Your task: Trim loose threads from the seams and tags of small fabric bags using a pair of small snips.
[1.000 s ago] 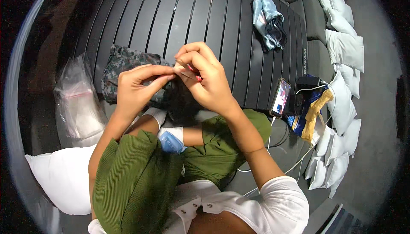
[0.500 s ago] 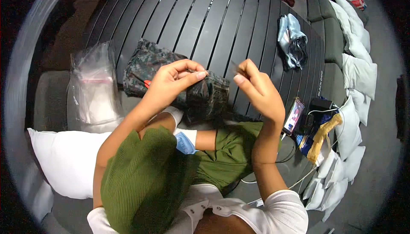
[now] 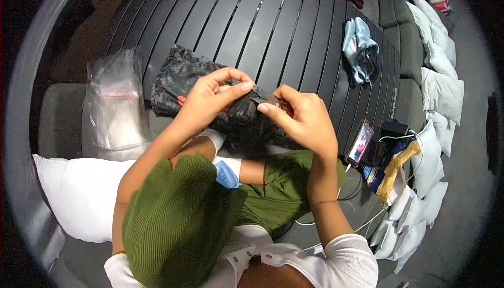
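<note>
Dark camouflage-patterned fabric lies bunched at the near table edge and hangs over my lap. My left hand pinches a fold of it between thumb and forefinger. Close beside that fold, my right hand is closed, its thumb tip against the fabric. Something thin and dark grey shows by the right fingertips, and a small red spot among those fingers; I cannot make out what they are. A red-handled tool rests on the fabric near my left wrist, mostly hidden.
The black slatted table holds light-blue shiny fabric at right. Clear plastic bags sit at left by a white pillow. A lit phone with cables stands right of my arm. Several pale cushions lie further right.
My right hand has moved left and slightly down, from apart over the table to the fabric beside my left hand. The left hand keeps its pinch.
</note>
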`<state>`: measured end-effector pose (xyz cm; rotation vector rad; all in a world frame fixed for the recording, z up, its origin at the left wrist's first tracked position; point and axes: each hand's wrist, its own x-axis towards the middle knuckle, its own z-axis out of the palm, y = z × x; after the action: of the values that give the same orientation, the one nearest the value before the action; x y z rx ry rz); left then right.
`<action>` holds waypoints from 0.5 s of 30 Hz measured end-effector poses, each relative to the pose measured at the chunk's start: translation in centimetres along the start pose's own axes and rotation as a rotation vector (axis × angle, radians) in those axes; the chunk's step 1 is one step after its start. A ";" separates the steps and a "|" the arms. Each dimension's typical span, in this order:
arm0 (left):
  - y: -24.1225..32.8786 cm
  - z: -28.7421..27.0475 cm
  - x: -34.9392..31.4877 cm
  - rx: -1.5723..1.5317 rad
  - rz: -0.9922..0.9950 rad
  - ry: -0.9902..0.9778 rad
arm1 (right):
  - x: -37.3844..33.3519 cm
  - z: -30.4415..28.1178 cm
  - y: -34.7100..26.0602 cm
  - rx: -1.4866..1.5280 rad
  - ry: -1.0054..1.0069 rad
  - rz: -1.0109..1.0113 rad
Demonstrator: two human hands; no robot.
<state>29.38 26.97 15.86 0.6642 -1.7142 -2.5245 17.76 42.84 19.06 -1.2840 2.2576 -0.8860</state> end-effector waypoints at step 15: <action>0.2 0.0 0.6 0.114 -0.028 -0.063 | 0.2 0.5 -0.9 -0.127 -0.003 0.016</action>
<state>28.82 26.73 15.87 0.6247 -1.8951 -2.5073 18.53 42.16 19.27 -1.3179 2.3508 -0.7451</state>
